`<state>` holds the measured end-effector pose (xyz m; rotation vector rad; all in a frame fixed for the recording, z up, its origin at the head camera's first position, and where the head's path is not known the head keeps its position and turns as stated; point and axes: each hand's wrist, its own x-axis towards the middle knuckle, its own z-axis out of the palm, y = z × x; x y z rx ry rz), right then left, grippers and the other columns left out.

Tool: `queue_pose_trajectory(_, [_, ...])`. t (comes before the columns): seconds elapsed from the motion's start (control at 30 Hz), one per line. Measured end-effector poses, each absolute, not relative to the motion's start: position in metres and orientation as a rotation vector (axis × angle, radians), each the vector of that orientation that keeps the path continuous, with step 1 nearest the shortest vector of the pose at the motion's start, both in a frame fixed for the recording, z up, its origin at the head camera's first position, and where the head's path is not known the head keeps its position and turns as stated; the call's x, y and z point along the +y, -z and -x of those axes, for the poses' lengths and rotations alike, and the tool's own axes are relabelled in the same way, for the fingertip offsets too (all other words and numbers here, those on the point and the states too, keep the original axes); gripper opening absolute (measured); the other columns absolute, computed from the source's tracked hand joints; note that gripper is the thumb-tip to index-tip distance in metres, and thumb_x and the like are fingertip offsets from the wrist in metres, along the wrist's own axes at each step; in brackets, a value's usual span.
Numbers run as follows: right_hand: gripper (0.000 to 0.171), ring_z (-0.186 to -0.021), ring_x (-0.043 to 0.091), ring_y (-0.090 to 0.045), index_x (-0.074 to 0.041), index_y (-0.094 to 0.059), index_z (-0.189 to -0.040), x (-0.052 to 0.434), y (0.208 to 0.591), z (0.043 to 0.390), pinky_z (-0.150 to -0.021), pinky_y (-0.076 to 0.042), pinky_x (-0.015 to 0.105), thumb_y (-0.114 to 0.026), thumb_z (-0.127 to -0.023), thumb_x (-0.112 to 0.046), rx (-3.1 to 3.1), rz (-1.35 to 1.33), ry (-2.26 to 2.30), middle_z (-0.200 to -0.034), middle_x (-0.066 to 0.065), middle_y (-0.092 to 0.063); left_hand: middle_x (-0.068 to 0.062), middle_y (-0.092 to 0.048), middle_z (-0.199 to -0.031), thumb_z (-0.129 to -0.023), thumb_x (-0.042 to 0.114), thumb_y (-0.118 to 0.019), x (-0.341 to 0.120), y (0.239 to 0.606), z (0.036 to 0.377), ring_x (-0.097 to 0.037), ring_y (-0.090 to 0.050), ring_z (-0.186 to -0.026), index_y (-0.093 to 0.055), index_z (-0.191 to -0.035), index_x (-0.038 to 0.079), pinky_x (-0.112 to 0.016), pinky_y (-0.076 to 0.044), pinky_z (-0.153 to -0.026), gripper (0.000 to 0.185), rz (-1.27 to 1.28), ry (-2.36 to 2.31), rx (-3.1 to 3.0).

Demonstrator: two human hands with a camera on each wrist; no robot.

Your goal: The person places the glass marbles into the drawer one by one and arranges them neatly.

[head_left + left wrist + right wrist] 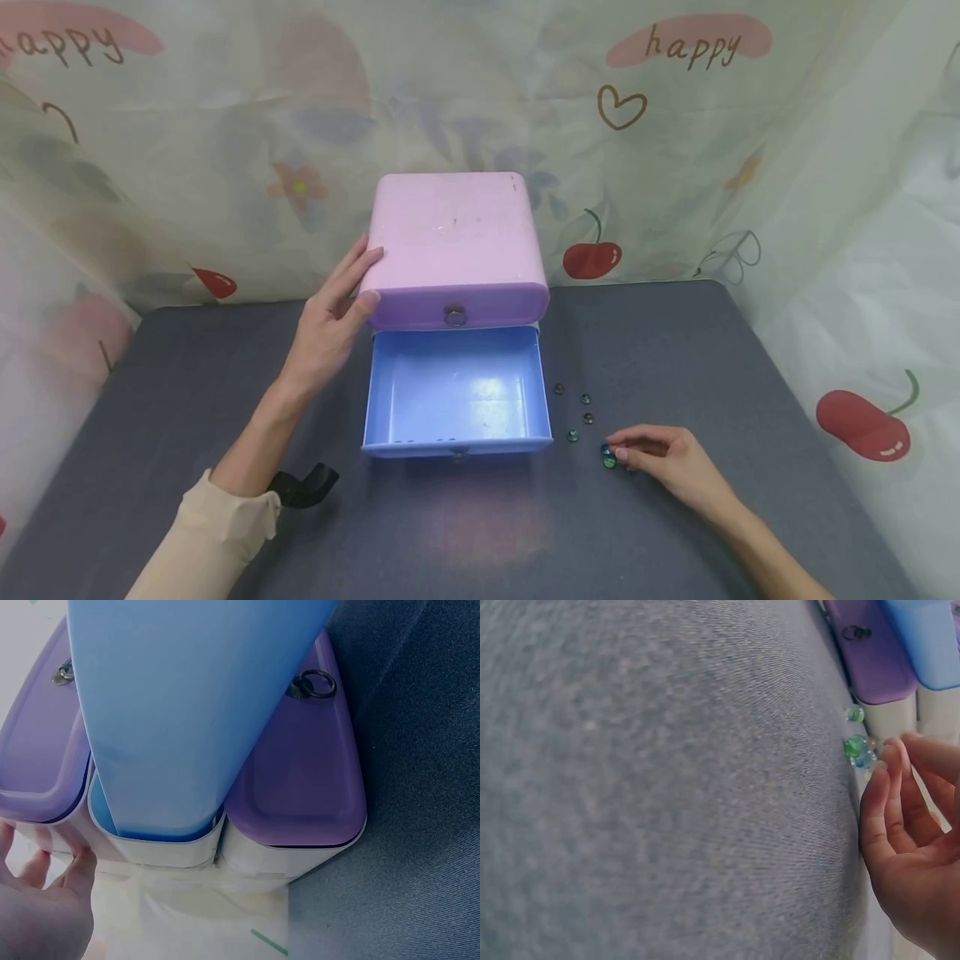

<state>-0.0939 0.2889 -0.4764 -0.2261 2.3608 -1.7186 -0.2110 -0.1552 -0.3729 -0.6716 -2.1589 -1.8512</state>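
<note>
A pink-purple drawer box [457, 242] stands at the middle of the grey table [187, 392]. Its blue lower drawer [455, 392] is pulled out and holds nothing. My left hand [351, 290] rests with straight fingers on the box's front left corner; in the left wrist view the left hand [45, 900] lies by the box's [300, 765] base. Several small green glass marbles [586, 410] lie right of the drawer. My right hand [619, 448] touches the nearest marbles [608, 457] with loosely curled fingertips. In the right wrist view those marbles [856, 746] sit just beyond the right hand's [900, 817] fingertips, not enclosed.
A printed curtain [675, 167] with cherries and "happy" closes off the back and sides of the table. A black strap [303, 487] hangs at my left wrist. A ring pull [454, 315] is on the box's upper drawer front.
</note>
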Motion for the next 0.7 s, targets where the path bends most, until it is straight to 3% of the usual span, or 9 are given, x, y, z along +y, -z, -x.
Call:
queue_pose_trajectory(0.47, [0.023,-0.09,0.011,-0.071,0.002,-0.073,-0.108,0.2893,0.4807,0.0912,-0.076,-0.057,0.025,-0.074,-0.089,-0.011,2.347,0.151,1.684,-0.104,0.014,-0.074,-0.001,-0.029,-0.162,-0.1,0.0,-0.055,-0.1558,0.3727,0.2118,-0.015,-0.028,-0.147,-0.051,-0.147,0.013,-0.023,-0.034,-0.112,0.049,0.682,1.852,-2.161])
queue_pose_trajectory(0.7, [0.02,-0.079,0.013,-0.07,-0.004,-0.074,-0.106,0.2865,0.4812,0.0891,-0.069,-0.056,0.025,-0.076,-0.086,-0.009,2.444,0.241,1.534,-0.098,0.009,-0.073,-0.001,-0.029,-0.162,-0.1,0.0,-0.055,-0.1556,0.3737,0.2116,-0.017,-0.029,-0.147,-0.051,-0.147,0.012,-0.024,-0.035,-0.111,0.049,0.682,1.892,-2.132])
